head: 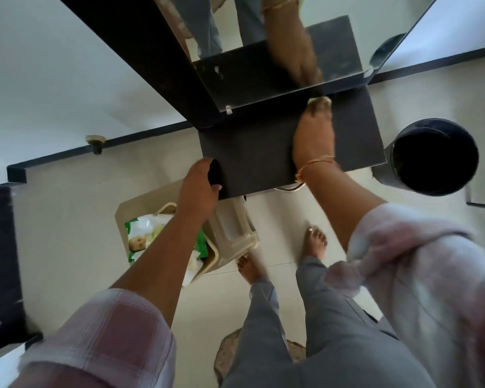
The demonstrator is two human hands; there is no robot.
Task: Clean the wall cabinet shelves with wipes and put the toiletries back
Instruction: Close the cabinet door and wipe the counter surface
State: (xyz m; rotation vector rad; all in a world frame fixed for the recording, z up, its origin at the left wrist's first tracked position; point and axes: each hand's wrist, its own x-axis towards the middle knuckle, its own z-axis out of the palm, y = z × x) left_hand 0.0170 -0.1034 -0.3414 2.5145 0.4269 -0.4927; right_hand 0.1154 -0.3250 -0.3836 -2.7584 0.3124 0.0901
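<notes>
A dark cabinet shelf (252, 152) juts out below a mirror (263, 79) at the centre of the view. My left hand (200, 182) grips the shelf's front left corner, fingers curled over the edge. My right hand (314, 130) reaches across the shelf top to its back edge. Its fingertips press a small whitish wipe (319, 100) against the shelf where it meets the mirror. The mirror reflects this hand. No toiletries stand on the shelf. A green and white wipes pack (143, 233) lies in a beige basket (205, 261) below my left forearm.
The basket sits on a beige plastic stool (235, 231) on the tiled floor under the shelf. A black round bin (434, 158) stands to the right of the shelf. A dark cabinet (0, 261) fills the left edge. My bare feet are beside the stool.
</notes>
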